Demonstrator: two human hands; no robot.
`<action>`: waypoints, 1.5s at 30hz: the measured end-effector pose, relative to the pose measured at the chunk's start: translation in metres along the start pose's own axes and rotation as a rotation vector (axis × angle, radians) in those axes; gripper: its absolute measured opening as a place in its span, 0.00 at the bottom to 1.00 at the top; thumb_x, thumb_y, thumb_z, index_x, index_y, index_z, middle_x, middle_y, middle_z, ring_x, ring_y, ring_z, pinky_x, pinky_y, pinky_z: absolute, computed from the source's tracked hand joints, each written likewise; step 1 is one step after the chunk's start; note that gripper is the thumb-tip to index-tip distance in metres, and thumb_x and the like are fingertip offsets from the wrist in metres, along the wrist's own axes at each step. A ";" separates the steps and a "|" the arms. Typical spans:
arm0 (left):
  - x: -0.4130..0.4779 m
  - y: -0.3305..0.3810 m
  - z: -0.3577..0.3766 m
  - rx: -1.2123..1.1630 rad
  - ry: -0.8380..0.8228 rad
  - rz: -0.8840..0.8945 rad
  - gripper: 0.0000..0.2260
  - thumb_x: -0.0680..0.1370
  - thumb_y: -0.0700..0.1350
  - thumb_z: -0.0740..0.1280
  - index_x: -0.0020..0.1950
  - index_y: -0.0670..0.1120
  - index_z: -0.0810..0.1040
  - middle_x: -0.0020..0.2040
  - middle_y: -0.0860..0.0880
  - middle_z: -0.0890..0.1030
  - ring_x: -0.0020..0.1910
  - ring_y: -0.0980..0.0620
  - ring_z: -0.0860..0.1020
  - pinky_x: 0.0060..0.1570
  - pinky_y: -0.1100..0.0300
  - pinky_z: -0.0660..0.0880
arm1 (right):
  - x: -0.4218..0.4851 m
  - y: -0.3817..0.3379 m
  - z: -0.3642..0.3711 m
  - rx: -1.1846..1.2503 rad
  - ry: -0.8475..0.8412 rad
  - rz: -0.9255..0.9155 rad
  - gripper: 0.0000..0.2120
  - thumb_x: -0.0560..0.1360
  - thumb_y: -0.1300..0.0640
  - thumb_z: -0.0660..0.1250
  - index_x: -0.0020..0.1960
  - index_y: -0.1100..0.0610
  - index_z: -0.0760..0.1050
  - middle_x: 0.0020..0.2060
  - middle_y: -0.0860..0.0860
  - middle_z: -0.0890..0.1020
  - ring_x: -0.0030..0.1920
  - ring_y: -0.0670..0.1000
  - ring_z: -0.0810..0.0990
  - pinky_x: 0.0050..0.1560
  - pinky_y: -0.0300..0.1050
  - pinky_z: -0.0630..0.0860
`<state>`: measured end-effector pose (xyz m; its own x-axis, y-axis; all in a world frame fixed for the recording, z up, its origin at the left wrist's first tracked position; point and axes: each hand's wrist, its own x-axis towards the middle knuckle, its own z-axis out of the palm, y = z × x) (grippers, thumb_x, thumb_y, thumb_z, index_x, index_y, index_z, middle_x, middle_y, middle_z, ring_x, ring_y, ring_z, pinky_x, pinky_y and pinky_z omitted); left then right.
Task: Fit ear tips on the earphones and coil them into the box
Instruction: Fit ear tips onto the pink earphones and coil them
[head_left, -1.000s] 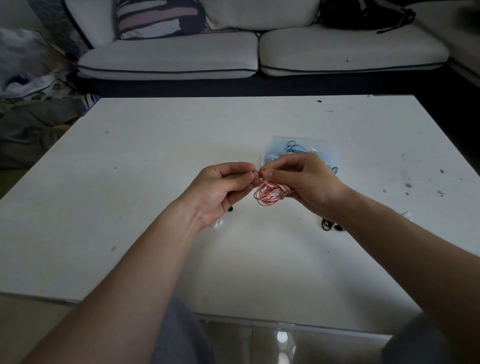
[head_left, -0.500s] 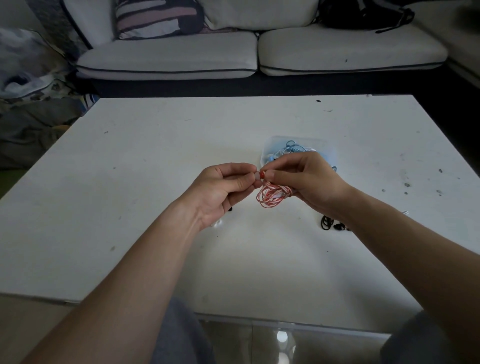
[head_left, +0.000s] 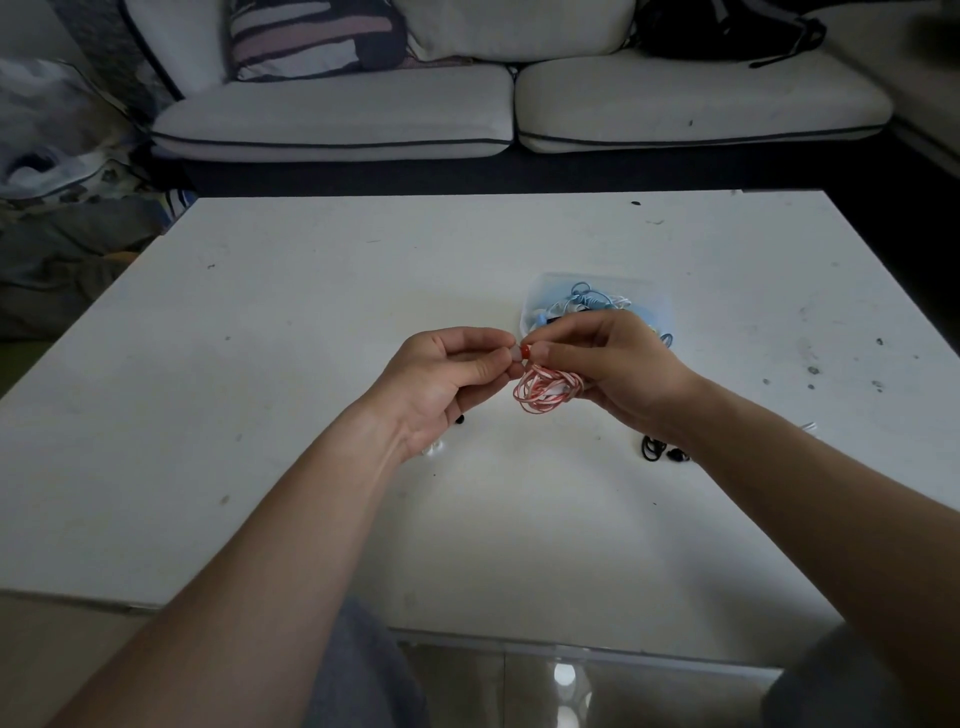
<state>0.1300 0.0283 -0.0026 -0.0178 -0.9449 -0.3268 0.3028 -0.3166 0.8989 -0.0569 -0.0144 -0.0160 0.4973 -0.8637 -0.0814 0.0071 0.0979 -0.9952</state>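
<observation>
Both hands meet above the middle of the white table (head_left: 260, 415). My right hand (head_left: 618, 369) pinches a red earbud (head_left: 525, 352), and the coiled red-and-white earphone cable (head_left: 543, 392) hangs from its fingers. My left hand (head_left: 447, 374) pinches a small pale ear tip (head_left: 515, 354) right against the earbud. Just behind my right hand lies a clear box (head_left: 597, 299) holding blue earphones (head_left: 584, 296); my hand hides its near part.
Black earphones (head_left: 657, 449) lie on the table under my right wrist. Small ear tips, black (head_left: 460, 418) and pale (head_left: 432, 448), lie under my left hand. A white sofa (head_left: 467, 114) runs behind the table, with a striped cushion (head_left: 311, 36).
Both hands have held almost the same spot, fingertips staying together at the red earbud. The hanging cable coil has shifted only slightly.
</observation>
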 end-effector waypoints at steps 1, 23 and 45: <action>0.000 -0.001 0.000 0.002 0.005 0.000 0.07 0.75 0.29 0.67 0.47 0.40 0.81 0.39 0.45 0.86 0.38 0.52 0.85 0.41 0.65 0.81 | 0.000 0.000 0.000 -0.022 0.007 -0.013 0.05 0.76 0.66 0.69 0.48 0.62 0.84 0.45 0.61 0.86 0.42 0.55 0.84 0.44 0.49 0.80; 0.005 -0.008 0.001 0.094 0.039 0.019 0.06 0.74 0.30 0.70 0.44 0.41 0.82 0.39 0.44 0.86 0.38 0.51 0.85 0.44 0.62 0.81 | -0.001 0.002 0.001 -0.163 0.064 -0.052 0.05 0.77 0.66 0.70 0.47 0.59 0.84 0.43 0.61 0.86 0.43 0.58 0.85 0.45 0.54 0.80; 0.008 -0.011 0.002 0.049 -0.014 0.084 0.08 0.75 0.30 0.69 0.44 0.42 0.83 0.41 0.45 0.86 0.41 0.51 0.84 0.46 0.62 0.81 | -0.001 0.000 -0.001 0.117 0.017 0.071 0.05 0.77 0.66 0.67 0.45 0.62 0.82 0.39 0.55 0.85 0.38 0.51 0.83 0.43 0.48 0.81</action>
<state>0.1249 0.0240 -0.0143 -0.0080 -0.9694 -0.2453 0.2571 -0.2391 0.9363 -0.0578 -0.0140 -0.0161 0.4850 -0.8609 -0.1537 0.0738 0.2154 -0.9737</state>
